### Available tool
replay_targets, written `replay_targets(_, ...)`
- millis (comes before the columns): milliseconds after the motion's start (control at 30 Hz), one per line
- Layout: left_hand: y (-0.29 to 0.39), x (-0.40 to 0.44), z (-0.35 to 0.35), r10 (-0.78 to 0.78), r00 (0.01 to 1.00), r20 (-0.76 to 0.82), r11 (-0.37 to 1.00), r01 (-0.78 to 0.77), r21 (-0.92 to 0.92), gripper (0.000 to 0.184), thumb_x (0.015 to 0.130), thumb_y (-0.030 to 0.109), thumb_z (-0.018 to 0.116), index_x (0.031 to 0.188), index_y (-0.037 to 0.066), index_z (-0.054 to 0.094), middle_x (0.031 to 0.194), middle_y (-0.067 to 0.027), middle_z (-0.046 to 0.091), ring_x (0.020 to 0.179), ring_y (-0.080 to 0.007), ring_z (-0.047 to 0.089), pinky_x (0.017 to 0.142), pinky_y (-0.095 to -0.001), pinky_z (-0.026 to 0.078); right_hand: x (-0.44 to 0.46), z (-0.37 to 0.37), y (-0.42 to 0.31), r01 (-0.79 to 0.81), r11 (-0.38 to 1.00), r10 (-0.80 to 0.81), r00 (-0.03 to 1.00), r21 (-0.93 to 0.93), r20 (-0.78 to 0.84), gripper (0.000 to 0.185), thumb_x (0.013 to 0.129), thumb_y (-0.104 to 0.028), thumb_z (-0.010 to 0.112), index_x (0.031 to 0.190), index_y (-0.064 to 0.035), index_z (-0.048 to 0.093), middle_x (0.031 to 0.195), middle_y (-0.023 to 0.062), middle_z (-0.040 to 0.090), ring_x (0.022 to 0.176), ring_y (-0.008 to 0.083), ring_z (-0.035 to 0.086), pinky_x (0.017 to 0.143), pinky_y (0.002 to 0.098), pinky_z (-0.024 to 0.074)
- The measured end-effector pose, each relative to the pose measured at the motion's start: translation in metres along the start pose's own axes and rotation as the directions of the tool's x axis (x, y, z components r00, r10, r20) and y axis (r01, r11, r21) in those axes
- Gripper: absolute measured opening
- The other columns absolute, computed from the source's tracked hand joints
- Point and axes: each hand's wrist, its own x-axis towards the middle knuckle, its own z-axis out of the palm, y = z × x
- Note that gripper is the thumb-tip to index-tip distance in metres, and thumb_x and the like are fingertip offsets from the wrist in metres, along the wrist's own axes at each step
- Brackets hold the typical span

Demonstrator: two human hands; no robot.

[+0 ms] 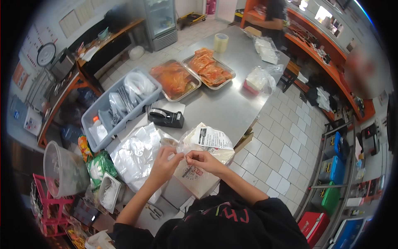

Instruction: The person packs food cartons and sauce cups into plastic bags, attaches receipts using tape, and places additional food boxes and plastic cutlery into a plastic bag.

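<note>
Both hands meet over the near end of the steel table. My left hand [169, 159] is closed, its fingertips pinching part of a small clear plastic bag [176, 146]. Beside it, my right hand [201, 160] is closed too, thumb and finger pressed together at the bag's edge. Just beyond and under my right hand stands a paper bag [195, 182] in clear plastic, with a printed receipt [214, 138] on top. Left of my hands lies a stack of clear plastic bags [137, 153]. A black tape dispenser [166, 118] sits behind them.
On the steel table [244, 50] are two trays of orange-red food [174, 81], a grey-blue bin [118, 106], a tape roll [221, 42] and wrapped packages [256, 79]. Scissors [156, 212] lie near my body. Another person [274, 16] stands at the far end.
</note>
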Motion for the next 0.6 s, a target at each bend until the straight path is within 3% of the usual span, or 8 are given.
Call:
replay_targets(67,-0.004,0.000,0.002,0.033,0.999,-0.013,0.997,-0.032,0.065,0.016,0.071,0.005,0.063,0.087,0.008,0.060,0.089,-0.0084,0.048,0.092,-0.0293,0.048,0.076,-0.0390,0.040,-0.007,-0.010,-0.020,-0.287,0.934,0.229,0.938,0.215,0.260,0.015,0.087,-0.018,0.056,0.092,-0.0039,0.053,0.081,-0.0026,0.049,0.064,0.0049,0.045,0.059,0.0196,0.0385)
replay_targets(167,-0.003,-0.007,0.015,0.002,1.000,0.001,0.994,-0.002,0.108,0.021,0.073,0.006,0.063,0.093,0.012,0.059,0.097,-0.0090,0.048,0.099,-0.0298,0.047,0.082,-0.0396,0.039,-0.016,-0.013,-0.012,-0.225,0.951,0.155,0.941,0.213,0.302,0.015,0.088,-0.019,0.055,0.093,-0.0046,0.053,0.077,-0.0026,0.049,0.062,0.0050,0.044,0.057,0.0203,0.0376)
replay_targets(233,-0.007,-0.015,0.026,-0.128,0.992,-0.006,0.978,0.125,-0.168,0.020,0.078,0.009,0.060,0.097,0.010,0.056,0.106,-0.0095,0.048,0.103,-0.0313,0.046,0.082,-0.0405,0.039,-0.019,-0.016,-0.014,-0.193,0.952,0.119,0.948,0.237,0.294,0.016,0.088,-0.019,0.055,0.092,-0.0042,0.053,0.075,-0.0018,0.050,0.063,0.0049,0.044,0.057,0.0203,0.0377)
replay_targets(267,-0.004,-0.017,0.028,-0.104,0.995,-0.012,0.982,0.101,-0.157,0.020,0.078,0.009,0.060,0.097,0.010,0.056,0.106,-0.0095,0.048,0.103,-0.0313,0.046,0.082,-0.0405,0.039,-0.021,-0.016,-0.016,-0.166,0.964,0.100,0.951,0.209,0.293,0.015,0.088,-0.019,0.055,0.092,-0.0041,0.053,0.075,-0.0013,0.050,0.063,0.0055,0.045,0.058,0.0205,0.0383)
replay_targets(333,0.005,-0.015,0.035,-0.330,0.943,-0.049,0.889,0.293,-0.352,0.022,0.083,0.013,0.056,0.103,0.005,0.054,0.107,-0.0146,0.050,0.104,-0.0313,0.047,0.085,-0.0394,0.039,-0.025,-0.021,-0.022,-0.088,0.982,0.047,0.970,0.165,0.238,0.016,0.088,-0.018,0.055,0.093,-0.0030,0.054,0.077,0.0005,0.054,0.068,0.0073,0.049,0.062,0.0216,0.0414)
replay_targets(500,0.010,-0.004,0.073,-0.579,0.815,-0.011,0.779,0.550,-0.301,0.028,0.091,0.019,0.044,0.104,-0.005,0.052,0.095,-0.0190,0.056,0.093,-0.0273,0.053,0.082,-0.0361,0.040,-0.080,-0.092,-0.041,-0.016,0.999,0.019,0.997,-0.048,0.073,0.019,0.089,-0.020,0.054,0.093,-0.0012,0.057,0.081,0.0024,0.058,0.074,0.0079,0.054,0.065,0.0227,0.0449)
replay_targets(567,-0.021,0.003,0.131,-0.419,0.717,-0.557,0.896,0.426,-0.126,0.030,0.095,0.022,0.039,0.091,-0.005,0.051,0.081,-0.0130,0.054,0.074,-0.0224,0.051,0.069,-0.0336,0.039,-0.109,-0.148,-0.027,-0.079,0.987,0.076,0.997,-0.139,-0.024,0.022,0.091,-0.022,0.050,0.093,-0.0012,0.057,0.081,0.0035,0.059,0.075,0.0085,0.055,0.063,0.0229,0.0462)
replay_targets(600,-0.003,0.027,0.138,-0.484,0.655,-0.580,0.868,0.441,-0.227,0.030,0.095,0.022,0.038,0.085,-0.004,0.049,0.074,-0.0109,0.050,0.068,-0.0200,0.046,0.064,-0.0326,0.037,-0.130,-0.173,-0.003,-0.094,0.990,0.090,0.995,-0.108,-0.048,0.024,0.092,-0.023,0.047,0.093,-0.0011,0.058,0.082,0.0041,0.060,0.075,0.0090,0.057,0.062,0.0230,0.0468)
